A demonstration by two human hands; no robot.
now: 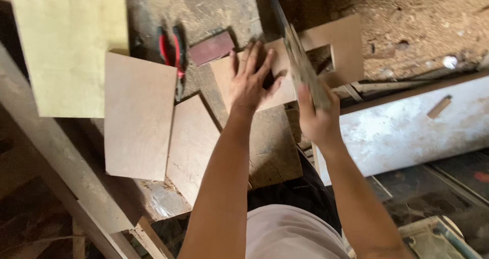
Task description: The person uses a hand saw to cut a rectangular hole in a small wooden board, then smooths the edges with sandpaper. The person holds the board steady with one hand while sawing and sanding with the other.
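My left hand lies flat, fingers spread, pressing down on a thin brown board that has a rectangular notch cut into it. My right hand grips the handle of a handsaw, whose blade runs up across the board near the notch. The board rests on a worn wooden bench.
Two flat brown panels and a pale yellow-green panel lie to the left. Red-handled pliers and a dark red block sit behind them. A white plank lies at right, with sawdust-covered ground beyond.
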